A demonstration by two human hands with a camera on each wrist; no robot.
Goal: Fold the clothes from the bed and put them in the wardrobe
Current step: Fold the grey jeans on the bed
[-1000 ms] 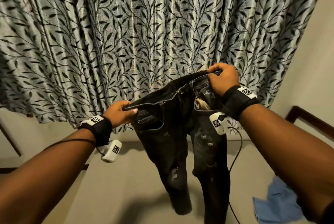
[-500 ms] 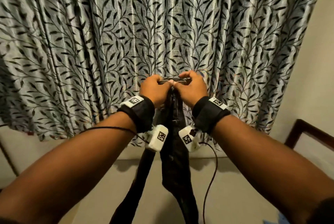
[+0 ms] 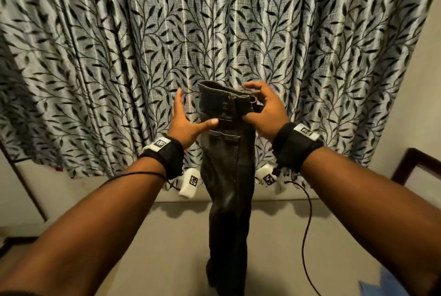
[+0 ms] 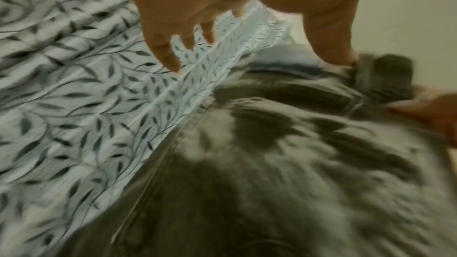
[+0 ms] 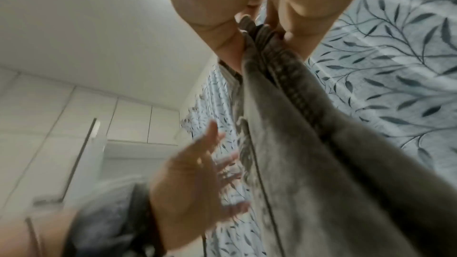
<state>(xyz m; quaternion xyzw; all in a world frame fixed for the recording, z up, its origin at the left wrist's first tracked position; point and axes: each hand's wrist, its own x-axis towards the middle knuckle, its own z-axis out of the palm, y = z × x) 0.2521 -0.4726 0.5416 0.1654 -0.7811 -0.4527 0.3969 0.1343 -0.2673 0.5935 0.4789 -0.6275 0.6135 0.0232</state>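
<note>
- Overhead, from the head view, the right hand (image 3: 265, 109) pinches the waistband of the dark jeans (image 3: 229, 171), which hang folded lengthwise before the leaf-patterned curtain (image 3: 119, 45) and above the bed (image 3: 167, 236); the left hand (image 3: 185, 121) is spread, fingers straight, thumb touching the denim.
- Left wrist view, blurred: the left hand's fingers (image 4: 160, 46) hang straight and apart over the curtain, holding nothing, with the jeans (image 4: 284, 163) below.
- Right wrist view: the right hand's fingers (image 5: 210, 32) and thumb clamp the bunched waistband of the jeans (image 5: 309, 163); the splayed left hand (image 5: 193, 187) is just beside the cloth.
</note>
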